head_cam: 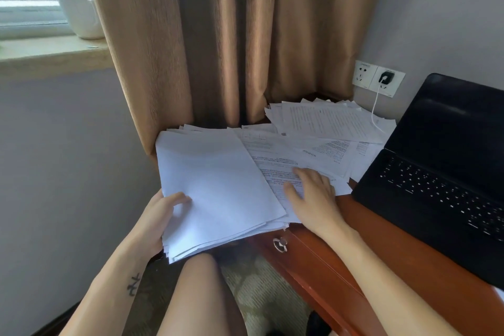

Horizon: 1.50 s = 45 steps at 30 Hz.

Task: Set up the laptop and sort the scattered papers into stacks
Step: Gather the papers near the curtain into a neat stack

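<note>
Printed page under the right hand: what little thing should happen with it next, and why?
Probably slide the printed white paper sheet left onto the thick stack of white paper sheets. The right hand lies flat on that sheet, the left hand grips the stack's edge, and the two lie side by side.

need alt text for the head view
A person's left-hand grip holds a stack of blank paper at the edge of a reddish wooden desk while the right-hand grip presses flat on scattered printed sheets. An open black laptop sits to the right, screen dark.
</note>
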Available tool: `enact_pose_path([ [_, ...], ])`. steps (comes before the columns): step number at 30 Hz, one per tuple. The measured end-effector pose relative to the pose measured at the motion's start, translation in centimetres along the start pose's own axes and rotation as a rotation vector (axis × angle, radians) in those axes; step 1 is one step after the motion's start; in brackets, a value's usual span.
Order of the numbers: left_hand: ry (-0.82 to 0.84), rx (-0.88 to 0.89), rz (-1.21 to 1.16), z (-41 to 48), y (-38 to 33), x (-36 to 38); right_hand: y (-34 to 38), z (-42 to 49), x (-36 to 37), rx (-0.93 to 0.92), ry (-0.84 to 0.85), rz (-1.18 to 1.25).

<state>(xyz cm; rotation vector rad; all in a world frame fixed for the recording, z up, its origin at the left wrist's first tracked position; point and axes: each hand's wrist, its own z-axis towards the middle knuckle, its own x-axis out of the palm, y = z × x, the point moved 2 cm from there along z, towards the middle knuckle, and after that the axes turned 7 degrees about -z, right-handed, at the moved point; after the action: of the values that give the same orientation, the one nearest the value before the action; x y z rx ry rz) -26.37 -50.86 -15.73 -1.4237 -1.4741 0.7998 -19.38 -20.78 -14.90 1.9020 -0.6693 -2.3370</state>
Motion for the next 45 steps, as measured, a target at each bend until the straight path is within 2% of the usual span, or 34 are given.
enact_pose_path([
  [2, -0.011, 0.002, 0.007, -0.3, 0.0, -0.3, -0.6, -0.2, 0.0, 0.104, 0.009, -0.079],
  [4, -0.012, 0.006, 0.005, -0.7, 0.2, -0.7, -0.4, -0.2, 0.1, 0.116, 0.006, -0.01],
  [8, -0.013, -0.005, -0.02, -0.9, 0.7, -1.4, 0.3, 0.2, 0.3, 0.181, -0.03, 0.432],
  [10, -0.004, -0.021, -0.053, -1.0, 0.7, -1.5, 0.6, 0.4, 0.4, 0.205, -0.035, 0.565],
  [17, -0.012, -0.094, -0.122, -0.6, 0.3, -1.8, 3.4, 2.1, 1.3, 0.046, -0.013, 0.647],
  [22, -0.032, -0.04, -0.055, -0.2, 0.5, -1.5, 5.5, 1.8, 2.4, -0.081, 0.034, 0.527],
  [26, -0.028, 0.011, -0.01, -0.1, 0.6, -1.8, 3.3, 1.7, 2.1, -0.083, -0.05, 0.388],
  [28, -0.036, 0.032, -0.009, 0.0, 0.6, -2.3, 1.5, 1.9, 1.6, -0.097, -0.072, 0.221],
  [30, -0.049, 0.057, -0.005, -0.2, 0.4, -2.9, 0.3, 2.1, 1.5, -0.112, 0.002, -0.023],
  [32, -0.062, 0.07, -0.006, -0.3, 0.3, -3.5, -0.3, 2.2, 1.7, -0.104, 0.07, -0.126],
  [40, -0.09, 0.071, -0.026, -0.5, -0.1, -4.3, -0.7, 4.0, 1.5, -0.13, 0.044, -0.212],
  [45, -0.089, 0.077, -0.034, -0.9, -0.1, -4.0, -1.1, 4.5, 1.4, -0.154, -0.205, -0.153],
])
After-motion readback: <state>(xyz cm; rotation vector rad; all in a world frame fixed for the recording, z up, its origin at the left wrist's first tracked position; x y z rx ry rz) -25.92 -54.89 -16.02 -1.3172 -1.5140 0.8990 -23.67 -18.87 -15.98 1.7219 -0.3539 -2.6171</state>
